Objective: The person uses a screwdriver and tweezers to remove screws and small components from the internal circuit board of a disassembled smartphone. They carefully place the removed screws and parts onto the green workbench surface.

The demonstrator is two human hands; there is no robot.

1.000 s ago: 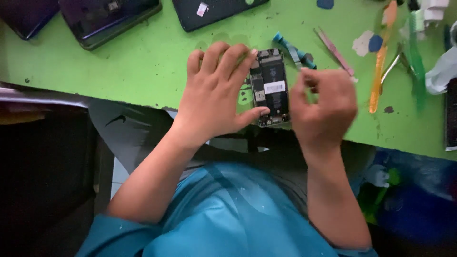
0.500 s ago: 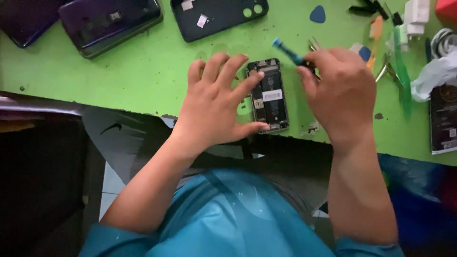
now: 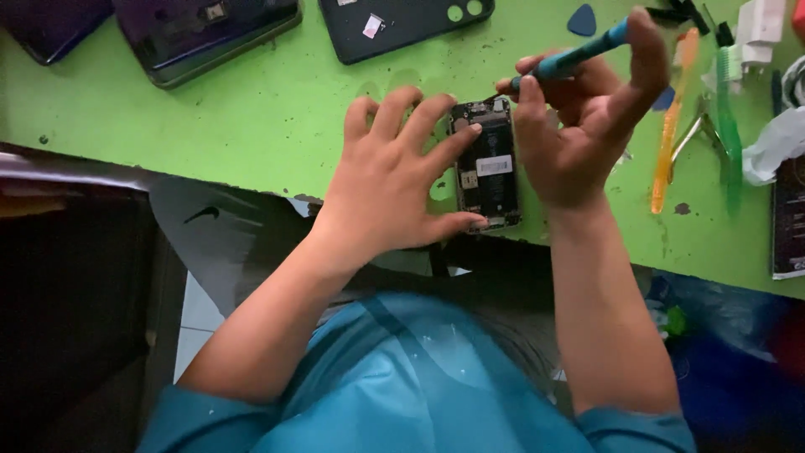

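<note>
An opened smartphone with its dark internals and a white-labelled battery exposed [image 3: 486, 164] lies on the bright green worktable [image 3: 251, 126], close to the table's near edge and directly in front of the person. The left hand [image 3: 394, 180] spreads flat beside and over it, fingers splayed: the forefinger tip rests on the phone's upper left side and the thumb presses against its lower corner. This hand grasps nothing; it appears to pin the phone so that it cannot slide while being worked on.

The right hand [image 3: 587, 126] pinches a slim blue-handled screwdriver [image 3: 570, 59] between thumb and bent fingers, while the forefinger reaches up to cap the far end of the handle, a hold that seems suited to turning the shaft while pressing down. The tool slants down to the left, its tip meeting the top end of the phone.

Spare tools lie within reach on the right: an orange plastic pry stick [image 3: 671, 126], a green plastic tool [image 3: 728, 126] and metal tweezers [image 3: 692, 134] between them, with a blue triangular pick [image 3: 582, 18] farther back. A crumpled white cloth [image 3: 771, 147] sits at the right edge. Along the far side rest a black phone back cover with round camera holes [image 3: 411, 21] and a dark purple phone [image 3: 210, 33], well apart from the work.
</note>
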